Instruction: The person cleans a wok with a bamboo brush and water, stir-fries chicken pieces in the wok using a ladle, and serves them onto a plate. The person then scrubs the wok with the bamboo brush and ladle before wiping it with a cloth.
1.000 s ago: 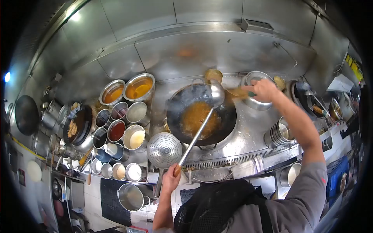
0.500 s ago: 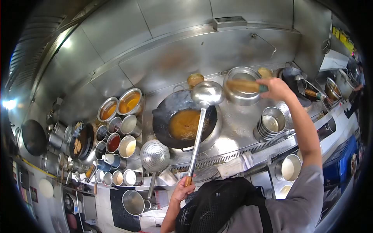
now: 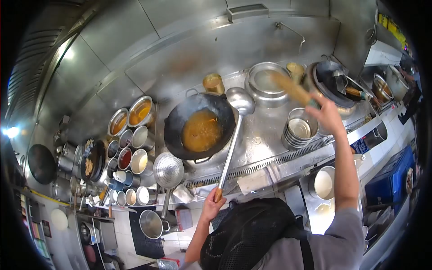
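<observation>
My left hand (image 3: 211,205) is closed around the wooden end of a long steel ladle (image 3: 231,153). The ladle's bowl is raised by the right rim of a black wok (image 3: 173,143), which holds bubbling orange-brown liquid (image 3: 201,130). Closed on the green-banded end of a bamboo wok brush (image 3: 292,89), my right hand (image 3: 325,115) is over the right side of the steel counter. The brush is blurred by motion, its bristle end slanting up and left near the rim of a round steel pot (image 3: 265,98).
A perforated strainer (image 3: 168,170) lies left of the wok. Several seasoning containers (image 3: 139,165) and bowls of orange liquid (image 3: 140,112) stand further left. Stacked steel pots (image 3: 298,132) sit below my right hand. A second wok (image 3: 326,76) is at the right, a folded cloth (image 3: 258,179) along the front edge.
My right hand has swung the brush rightward, off the round pot, and it now slants more. The ladle bowl has shifted right relative to the wok. The whole view has also shifted.
</observation>
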Demonstrator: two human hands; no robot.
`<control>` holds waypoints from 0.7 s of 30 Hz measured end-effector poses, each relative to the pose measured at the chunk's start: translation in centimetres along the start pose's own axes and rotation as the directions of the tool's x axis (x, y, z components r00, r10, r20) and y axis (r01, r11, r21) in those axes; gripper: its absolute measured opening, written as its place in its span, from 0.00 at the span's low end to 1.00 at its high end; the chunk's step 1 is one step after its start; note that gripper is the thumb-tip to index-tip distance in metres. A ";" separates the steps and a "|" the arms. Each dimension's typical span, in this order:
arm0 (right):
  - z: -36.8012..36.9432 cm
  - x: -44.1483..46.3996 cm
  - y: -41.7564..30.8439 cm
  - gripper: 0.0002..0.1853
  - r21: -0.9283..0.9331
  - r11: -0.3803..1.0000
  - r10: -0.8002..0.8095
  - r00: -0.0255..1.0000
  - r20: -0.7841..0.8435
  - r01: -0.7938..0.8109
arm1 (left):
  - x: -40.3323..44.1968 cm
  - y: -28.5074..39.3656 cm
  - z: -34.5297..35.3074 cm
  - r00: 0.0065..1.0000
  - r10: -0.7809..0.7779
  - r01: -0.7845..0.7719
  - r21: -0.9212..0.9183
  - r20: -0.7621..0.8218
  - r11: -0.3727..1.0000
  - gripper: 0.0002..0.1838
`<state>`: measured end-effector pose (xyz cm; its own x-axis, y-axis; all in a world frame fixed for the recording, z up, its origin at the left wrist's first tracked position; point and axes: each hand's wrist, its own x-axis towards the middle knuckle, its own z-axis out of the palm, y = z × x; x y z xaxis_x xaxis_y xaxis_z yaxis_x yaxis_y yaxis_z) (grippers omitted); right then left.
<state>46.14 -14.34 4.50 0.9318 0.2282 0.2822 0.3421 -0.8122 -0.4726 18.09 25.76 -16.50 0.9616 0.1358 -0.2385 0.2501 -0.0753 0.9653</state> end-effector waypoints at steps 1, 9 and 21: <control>0.2 0.0 -0.1 0.29 0.323 0.946 0.091 0.966 -0.243 -0.008 | -0.1 0.0 0.2 0.999 -0.001 0.006 0.101 -0.045 0.995 0.31; 12.4 -2.3 -1.3 0.32 -0.244 0.964 -0.034 0.956 0.292 0.109 | -0.5 0.1 0.5 0.980 0.056 -0.056 0.003 -0.190 0.998 0.29; 13.6 -5.5 -3.4 0.32 0.263 0.961 0.013 0.964 0.267 -0.086 | 0.6 5.1 -9.4 0.843 0.193 0.447 0.853 -0.503 0.269 0.26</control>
<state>41.54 -5.55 -6.76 0.9347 0.3527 0.0434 0.2809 -0.6588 -0.6979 18.89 34.70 -10.68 0.8017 0.5965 0.0385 0.5939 -0.8021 0.0620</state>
